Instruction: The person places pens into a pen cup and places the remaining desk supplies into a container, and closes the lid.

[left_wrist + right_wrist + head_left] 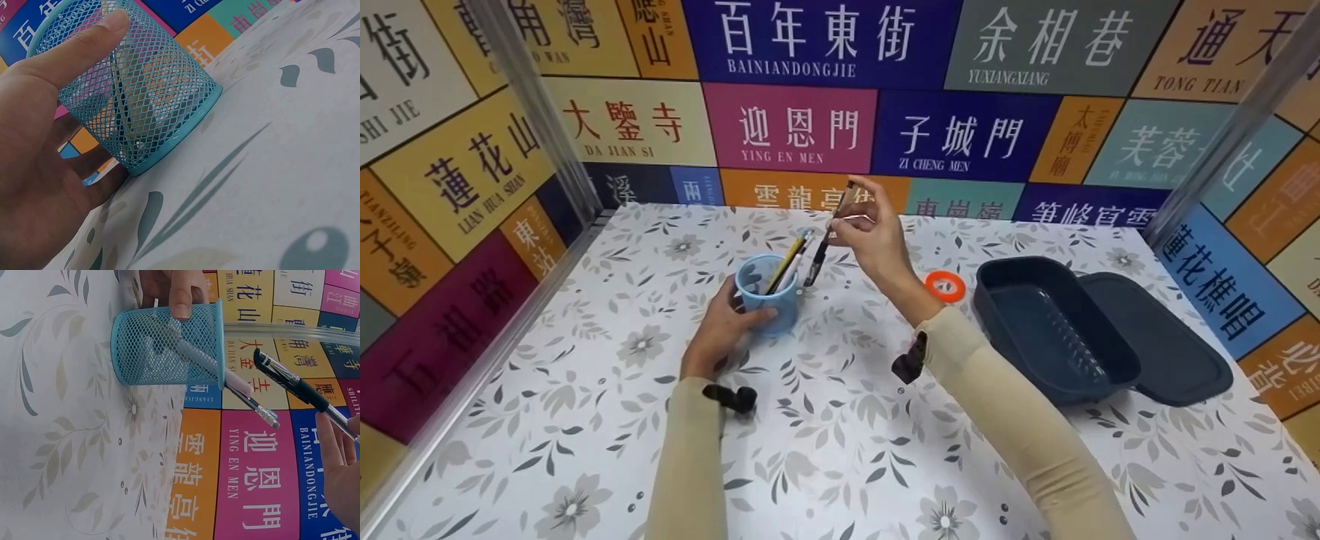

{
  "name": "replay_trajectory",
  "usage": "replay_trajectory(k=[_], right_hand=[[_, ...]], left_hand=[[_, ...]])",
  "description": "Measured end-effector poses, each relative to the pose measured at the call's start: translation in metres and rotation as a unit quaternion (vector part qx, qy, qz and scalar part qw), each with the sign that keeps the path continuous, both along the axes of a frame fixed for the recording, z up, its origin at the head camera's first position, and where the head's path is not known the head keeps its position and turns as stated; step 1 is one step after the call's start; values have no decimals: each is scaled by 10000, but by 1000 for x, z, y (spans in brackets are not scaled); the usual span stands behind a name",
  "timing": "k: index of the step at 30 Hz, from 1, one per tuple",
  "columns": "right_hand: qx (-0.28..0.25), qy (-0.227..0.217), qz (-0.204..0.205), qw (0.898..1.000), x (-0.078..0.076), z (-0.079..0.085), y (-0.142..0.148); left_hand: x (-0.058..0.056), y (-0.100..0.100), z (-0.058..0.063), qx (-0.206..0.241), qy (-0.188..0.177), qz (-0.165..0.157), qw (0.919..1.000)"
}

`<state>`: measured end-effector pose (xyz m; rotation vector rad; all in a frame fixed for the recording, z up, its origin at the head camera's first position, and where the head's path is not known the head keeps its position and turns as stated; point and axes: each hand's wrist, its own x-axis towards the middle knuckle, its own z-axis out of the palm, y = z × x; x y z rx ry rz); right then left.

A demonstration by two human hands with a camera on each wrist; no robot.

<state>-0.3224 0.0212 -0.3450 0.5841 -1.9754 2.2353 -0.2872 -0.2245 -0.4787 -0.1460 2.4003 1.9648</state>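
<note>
My left hand [724, 326] grips a light blue mesh pen cup [152, 84], thumb across its near side and fingers behind. The cup stands upright on the table with a few pens and pencils [236, 391] leaning out of its mouth. A black capped pen with a clear barrel [298, 388] is pinched in my right hand [874, 232], raised to the right of the cup. Its capped end points down toward the cup's rim, apart from it, in the head view.
An orange-red roll of tape [933, 287] lies behind my right forearm. Farther right stands a dark blue rectangular container [1012, 330], its matching lid [1177, 345] lying partly beneath it. Patterned sign panels [795, 127] rise at the back and sides of the floral tabletop [825, 465].
</note>
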Motion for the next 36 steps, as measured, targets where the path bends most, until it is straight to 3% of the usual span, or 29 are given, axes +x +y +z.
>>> replay_trajectory(k=[7,16,20,26,36], right_hand=[[-54,60,-89,9999,0,-1,-8],[-603,-305,-532,9963,-2,-9,-14],[-771,-383,-656,9941,-3,-14,-17],[-806,-489,-711,9930,-2,-23,-22],[-603,-296,-524,9964,-1,-32,-30]], left_hand=[[2,0,0,42,25,-24,10000],[2,0,0,1,-30,-48,10000],[2,-1,0,83,116,-84,9999],[2,-1,-1,90,167,-63,9998],[2,-1,0,16,235,-47,9997]])
